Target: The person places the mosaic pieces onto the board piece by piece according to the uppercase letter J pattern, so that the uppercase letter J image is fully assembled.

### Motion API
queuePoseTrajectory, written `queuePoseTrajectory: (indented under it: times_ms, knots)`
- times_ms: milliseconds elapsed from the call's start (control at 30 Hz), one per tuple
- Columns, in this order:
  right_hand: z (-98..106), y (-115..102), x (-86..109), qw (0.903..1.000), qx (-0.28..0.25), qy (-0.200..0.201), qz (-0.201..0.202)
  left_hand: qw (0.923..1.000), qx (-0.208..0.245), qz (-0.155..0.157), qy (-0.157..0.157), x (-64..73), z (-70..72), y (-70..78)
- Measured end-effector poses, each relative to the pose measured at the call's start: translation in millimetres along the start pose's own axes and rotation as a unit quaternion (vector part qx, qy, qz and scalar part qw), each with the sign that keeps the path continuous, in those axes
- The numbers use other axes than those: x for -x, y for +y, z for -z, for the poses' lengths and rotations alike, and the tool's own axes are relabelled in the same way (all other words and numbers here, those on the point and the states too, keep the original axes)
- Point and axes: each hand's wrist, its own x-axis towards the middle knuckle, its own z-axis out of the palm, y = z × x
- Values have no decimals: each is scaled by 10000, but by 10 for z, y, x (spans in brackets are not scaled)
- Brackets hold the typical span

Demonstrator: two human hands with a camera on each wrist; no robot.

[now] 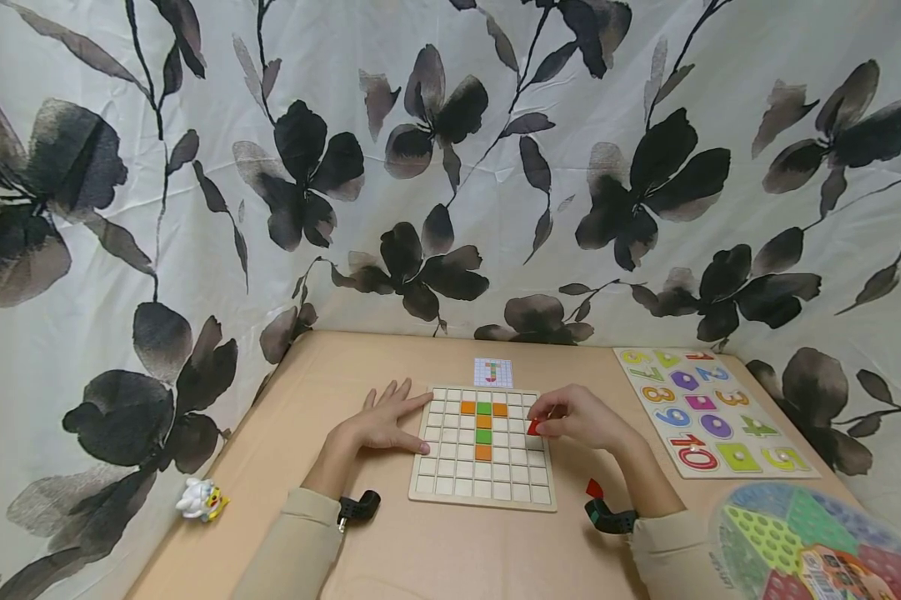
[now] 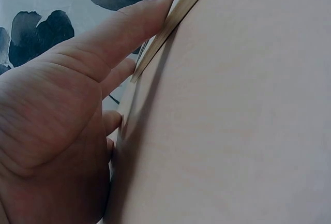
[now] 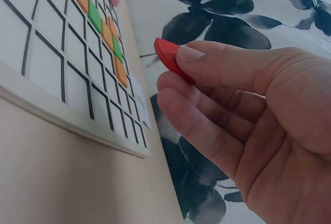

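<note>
My right hand (image 1: 581, 417) pinches a small red tile (image 3: 170, 56) between thumb and fingertips. In the head view that tile overlaps the right side of a pale grid board (image 1: 450, 487). Spread out at the board's left edge, my left hand (image 1: 382, 419) has its thumb (image 2: 129, 30) on the rim and its fingers straight. Orange tiles (image 1: 483, 452) and green tiles (image 1: 483, 436) fill a T-like group of squares: a short row with a column below it. Behind the board lies a small card (image 1: 493, 373) printed with a coloured pattern on a grid.
A number puzzle board (image 1: 708, 412) lies at the right. Nearer on that side is a round, colourful packaged item (image 1: 818, 542). Another red piece (image 1: 594, 489) shows by the right wrist camera. A small white and yellow toy (image 1: 201, 500) sits at the table's left edge.
</note>
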Motion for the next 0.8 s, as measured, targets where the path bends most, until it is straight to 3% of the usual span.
queuePoseTrajectory:
  times_ms: [800]
  knots:
    - [-385, -199, -265, 9981, 179, -416, 420, 10000, -60, 46, 23, -17, -7, 18]
